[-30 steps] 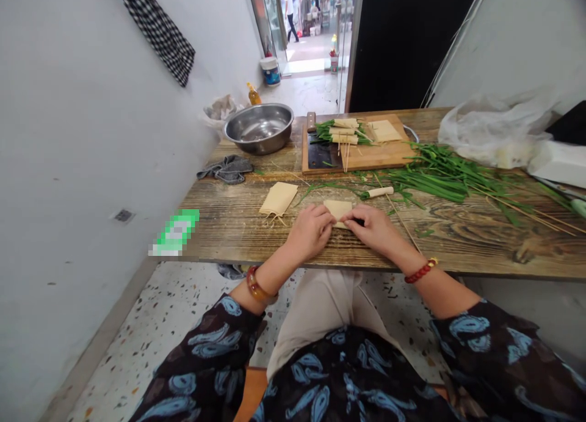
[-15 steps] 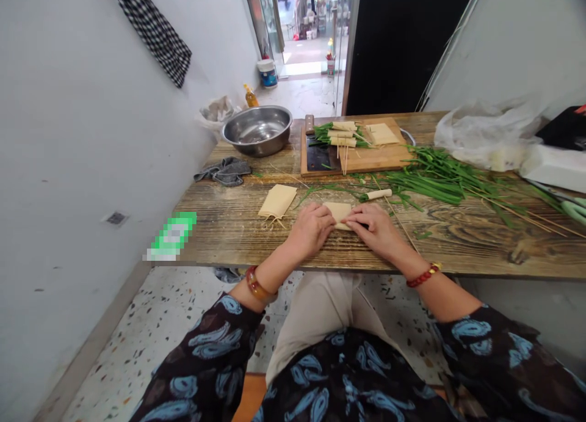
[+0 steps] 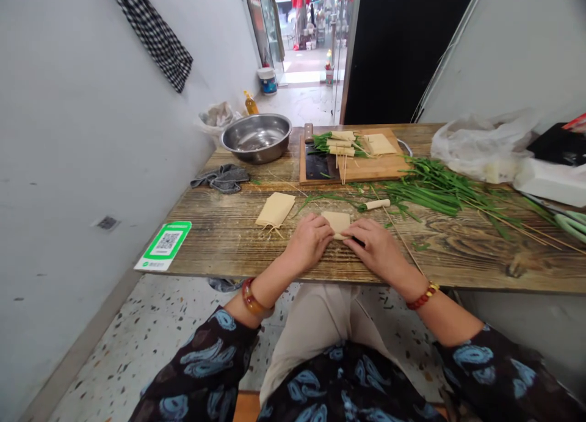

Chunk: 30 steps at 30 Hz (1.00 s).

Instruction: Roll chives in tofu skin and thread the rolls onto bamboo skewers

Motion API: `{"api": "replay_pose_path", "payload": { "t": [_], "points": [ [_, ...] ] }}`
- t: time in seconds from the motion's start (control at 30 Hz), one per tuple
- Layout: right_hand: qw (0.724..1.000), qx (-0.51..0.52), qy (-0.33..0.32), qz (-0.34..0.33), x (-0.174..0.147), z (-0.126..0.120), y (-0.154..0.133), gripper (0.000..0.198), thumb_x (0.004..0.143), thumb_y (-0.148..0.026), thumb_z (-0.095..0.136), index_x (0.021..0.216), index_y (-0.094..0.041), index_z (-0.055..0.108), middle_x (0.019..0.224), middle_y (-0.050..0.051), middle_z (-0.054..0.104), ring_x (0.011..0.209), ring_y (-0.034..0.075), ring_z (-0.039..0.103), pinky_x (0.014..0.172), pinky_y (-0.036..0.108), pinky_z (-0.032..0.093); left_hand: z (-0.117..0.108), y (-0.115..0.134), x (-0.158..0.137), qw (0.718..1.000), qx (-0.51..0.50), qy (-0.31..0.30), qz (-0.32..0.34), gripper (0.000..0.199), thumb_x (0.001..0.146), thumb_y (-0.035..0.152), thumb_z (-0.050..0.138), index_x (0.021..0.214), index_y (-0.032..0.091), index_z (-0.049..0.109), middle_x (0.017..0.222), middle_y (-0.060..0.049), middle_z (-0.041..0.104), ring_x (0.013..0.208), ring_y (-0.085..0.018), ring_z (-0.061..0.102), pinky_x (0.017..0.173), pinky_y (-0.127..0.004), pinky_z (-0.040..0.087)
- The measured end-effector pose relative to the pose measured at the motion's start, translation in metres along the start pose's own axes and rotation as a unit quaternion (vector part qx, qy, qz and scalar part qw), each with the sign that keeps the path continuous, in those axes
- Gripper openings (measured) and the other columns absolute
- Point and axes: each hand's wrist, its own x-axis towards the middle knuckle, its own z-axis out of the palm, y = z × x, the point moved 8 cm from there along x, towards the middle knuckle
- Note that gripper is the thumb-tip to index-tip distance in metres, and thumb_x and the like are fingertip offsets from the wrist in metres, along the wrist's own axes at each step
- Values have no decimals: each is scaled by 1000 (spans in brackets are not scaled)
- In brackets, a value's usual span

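Observation:
A pale tan tofu skin sheet (image 3: 336, 220) lies on the wooden table, its near edge curled into a roll. My left hand (image 3: 311, 239) pinches the left end of that edge. At the right end, my right hand (image 3: 373, 243) grips it with fingers bent over. Whatever is inside the roll is hidden. Just beyond my right hand lies a finished-looking roll (image 3: 378, 204) with green showing at one end. A stack of tofu skin sheets (image 3: 275, 209) is left of my hands, with thin strips at its near edge.
Behind sits a cutting board (image 3: 375, 170) bearing a cleaver (image 3: 315, 165), skewered rolls (image 3: 341, 144) and more sheets. Green chives (image 3: 430, 187) and thin sticks spread rightward. A steel basin (image 3: 256, 138), grey cloth (image 3: 222, 178), QR card (image 3: 163, 245) and plastic bag (image 3: 480, 144) surround the work.
The view has tilted a little, so the table appears lower. Both hands stay on the tofu skin's near edge, with the fingers shifted only slightly.

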Motion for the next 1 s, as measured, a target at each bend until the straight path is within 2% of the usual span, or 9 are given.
{"api": "replay_pose_path", "payload": {
  "t": [0.17, 0.43, 0.5, 0.6, 0.67, 0.87, 1.0],
  "points": [
    [999, -29, -14, -19, 1, 2, -3, 16, 92, -24, 51, 91, -20, 67, 90, 8, 65, 86, 22, 57, 76, 37, 47, -2, -4, -4, 1000, -20, 14, -19, 19, 90, 23, 51, 83, 17, 67, 85, -7, 63, 82, -19, 51, 76, -34, 42],
    [998, -47, -17, -25, -2, 6, -2, 16, 92, -25, 51, 90, -20, 66, 86, 8, 63, 82, 22, 56, 72, 37, 47, -7, -3, -11, 999, -30, 28, -8, 18, 89, 20, 50, 91, 18, 68, 87, -6, 65, 84, -19, 53, 76, -34, 42],
    [999, -44, -9, -27, -2, 4, -3, 16, 91, -25, 52, 90, -20, 66, 92, 9, 64, 86, 22, 57, 76, 38, 47, -7, -3, -10, 999, -29, 26, -14, 17, 88, 19, 51, 91, 19, 68, 89, -7, 65, 85, -19, 54, 77, -35, 43],
    [998, -39, 13, -36, -3, 0, -4, 16, 92, -23, 50, 93, -19, 66, 105, 10, 65, 96, 23, 58, 83, 40, 47, -10, -3, -10, 999, -29, 34, -27, 15, 86, 17, 54, 90, 20, 67, 102, -8, 64, 94, -21, 55, 83, -37, 43],
    [998, -46, 20, -49, -4, -1, -7, 17, 92, -21, 49, 96, -18, 66, 107, 9, 67, 99, 22, 59, 85, 40, 46, -11, -2, -12, 998, -36, 36, -34, 13, 86, 18, 54, 90, 20, 66, 109, -7, 63, 99, -21, 55, 87, -38, 42],
    [992, -80, 0, -98, -11, -1, -22, 12, 91, -16, 52, 95, -17, 63, 99, 7, 70, 91, 21, 60, 83, 37, 44, -7, 3, -23, 996, -59, -2, -67, 10, 86, 16, 53, 90, 20, 60, 95, -4, 66, 92, -19, 57, 84, -34, 42],
    [993, -62, -11, -98, -15, -2, -29, 11, 91, -17, 51, 90, -18, 63, 95, 6, 69, 88, 20, 60, 82, 35, 43, -6, 7, -31, 996, -48, 8, -77, 22, 77, 7, 54, 96, 18, 57, 94, -5, 63, 92, -20, 55, 83, -34, 43]
  ]
}}
